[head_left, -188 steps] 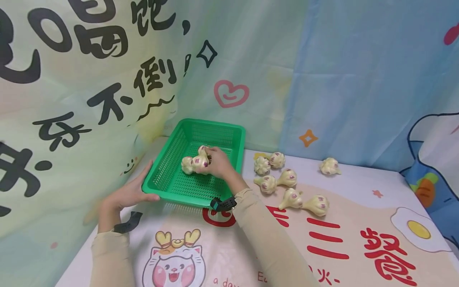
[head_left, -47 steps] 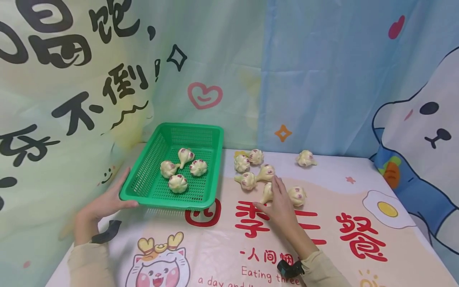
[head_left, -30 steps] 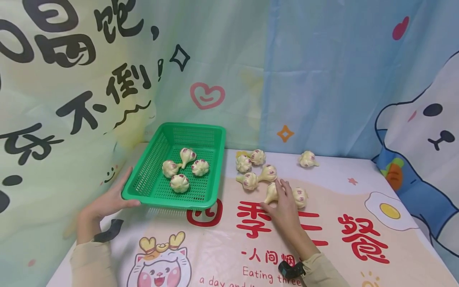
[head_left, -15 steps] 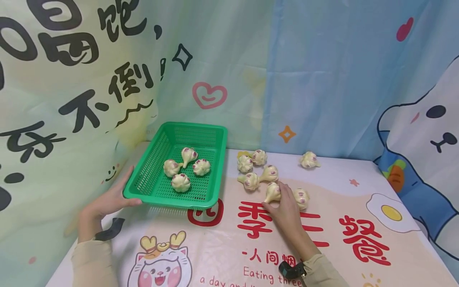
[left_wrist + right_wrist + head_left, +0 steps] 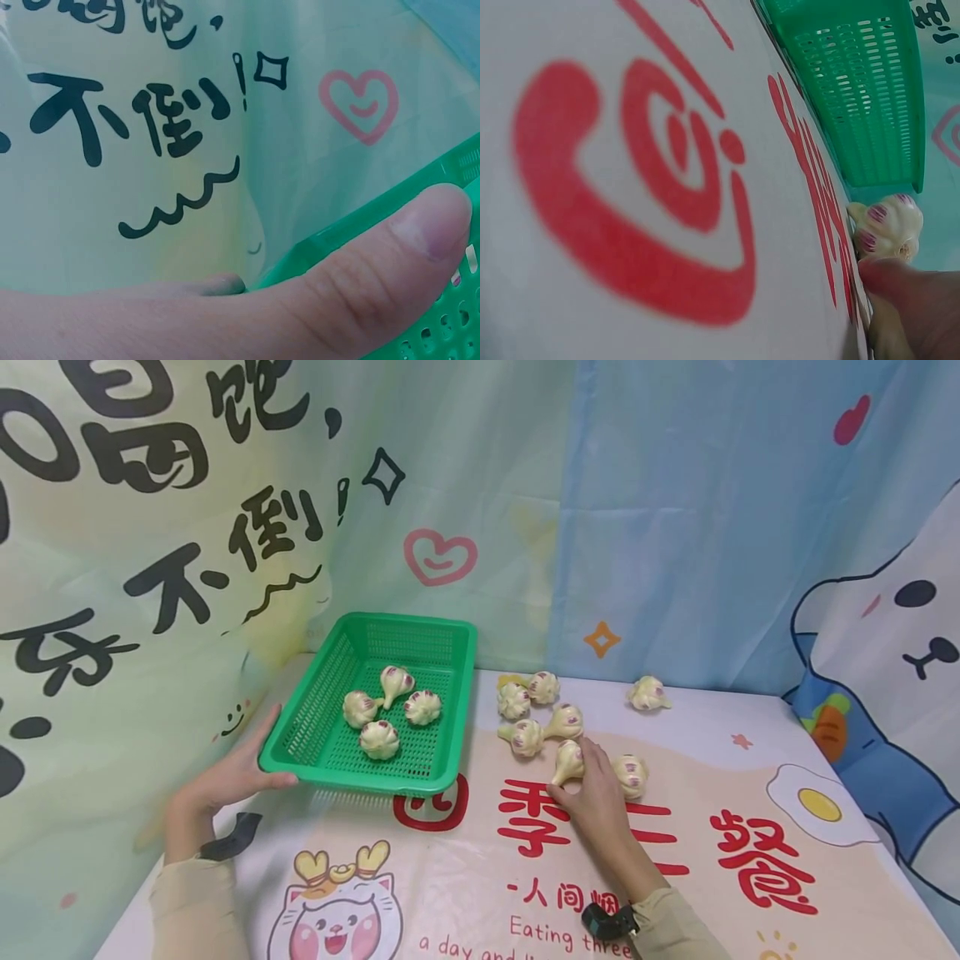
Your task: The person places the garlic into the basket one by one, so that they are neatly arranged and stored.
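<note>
My left hand (image 5: pixel 236 774) grips the front left corner of a green plastic basket (image 5: pixel 367 782), thumb on the front rim and fingers along the side. In the left wrist view, the thumb (image 5: pixel 390 262) lies across the rim. Several garlic bulbs (image 5: pixel 379 740) lie inside the basket. To the right, my right hand (image 5: pixel 600 797) holds a garlic bulb (image 5: pixel 568 762) on the table between thumb and fingers, stem pointing towards the thumb. Another garlic bulb (image 5: pixel 631 775) lies just right of this hand, partly hidden. The right wrist view shows a purple-marked bulb (image 5: pixel 889 221) beyond the thumb.
More garlic bulbs (image 5: pixel 525 738) lie in a loose group between basket and right hand. One stands apart, a single bulb (image 5: pixel 648 693) near the back edge. A printed cloth (image 5: pixel 465 893) covers the table. Printed curtains (image 5: pixel 675 527) hang behind and at the left.
Since the oldest frame, my right hand has left the basket and come to a bulb on the table; the basket now shows another bulb. Over the last second both hands have barely moved.
</note>
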The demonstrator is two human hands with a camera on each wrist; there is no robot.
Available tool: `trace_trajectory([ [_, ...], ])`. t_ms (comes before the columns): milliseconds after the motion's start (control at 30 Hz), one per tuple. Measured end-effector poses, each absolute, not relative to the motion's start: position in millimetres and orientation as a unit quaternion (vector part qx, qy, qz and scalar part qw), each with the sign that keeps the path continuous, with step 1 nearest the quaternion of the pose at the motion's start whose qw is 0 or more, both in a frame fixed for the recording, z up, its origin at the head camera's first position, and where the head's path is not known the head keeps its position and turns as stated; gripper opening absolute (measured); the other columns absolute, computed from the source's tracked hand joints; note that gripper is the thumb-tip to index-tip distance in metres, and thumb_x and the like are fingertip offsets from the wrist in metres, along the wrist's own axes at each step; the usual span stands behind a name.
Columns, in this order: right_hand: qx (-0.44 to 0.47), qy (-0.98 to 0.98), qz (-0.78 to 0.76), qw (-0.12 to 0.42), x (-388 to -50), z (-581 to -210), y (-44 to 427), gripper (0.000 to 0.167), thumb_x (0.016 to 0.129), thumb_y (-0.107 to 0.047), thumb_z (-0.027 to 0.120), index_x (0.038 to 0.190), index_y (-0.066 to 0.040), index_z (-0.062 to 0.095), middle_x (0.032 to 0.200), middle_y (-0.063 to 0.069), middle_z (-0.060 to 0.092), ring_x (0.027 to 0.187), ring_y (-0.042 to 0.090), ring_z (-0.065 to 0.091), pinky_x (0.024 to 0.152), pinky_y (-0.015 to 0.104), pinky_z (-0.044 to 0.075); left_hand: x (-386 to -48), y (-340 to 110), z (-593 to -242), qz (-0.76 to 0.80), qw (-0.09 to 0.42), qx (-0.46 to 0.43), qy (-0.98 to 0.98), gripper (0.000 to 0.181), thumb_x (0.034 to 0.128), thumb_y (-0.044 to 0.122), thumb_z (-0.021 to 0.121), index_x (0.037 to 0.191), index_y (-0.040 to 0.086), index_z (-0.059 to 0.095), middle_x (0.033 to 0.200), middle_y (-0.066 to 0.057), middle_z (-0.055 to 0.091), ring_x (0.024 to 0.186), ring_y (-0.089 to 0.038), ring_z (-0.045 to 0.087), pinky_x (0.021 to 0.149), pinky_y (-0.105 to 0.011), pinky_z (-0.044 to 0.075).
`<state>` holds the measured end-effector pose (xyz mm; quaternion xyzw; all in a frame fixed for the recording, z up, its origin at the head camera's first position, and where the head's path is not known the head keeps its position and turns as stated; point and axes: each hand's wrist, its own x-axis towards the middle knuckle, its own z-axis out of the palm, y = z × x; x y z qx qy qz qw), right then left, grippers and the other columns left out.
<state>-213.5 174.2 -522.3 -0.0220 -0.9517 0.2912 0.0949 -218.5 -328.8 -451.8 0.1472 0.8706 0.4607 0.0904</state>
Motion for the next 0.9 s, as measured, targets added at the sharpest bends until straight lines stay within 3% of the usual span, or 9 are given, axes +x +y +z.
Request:
trace_trajectory([
  [900,-0.041,-0.952,0.291,0.081,-215.1,-521.3,175.5,0.094,0.075,-0.031,0.08,0.148,-0.004,0.028,0.148,0.019,0.039,0.136,0.037,0.037,0.106,0.05,0.036,-216.1,-326.3,-448.1,0.465,0.091,0.14,0.869,0.119,0.0772,0.016,0.077,0.151,0.024,-0.015,0.159,-0.018,-0.007,0.142,-0.042,0.004,0.106,-0.068,0.012],
])
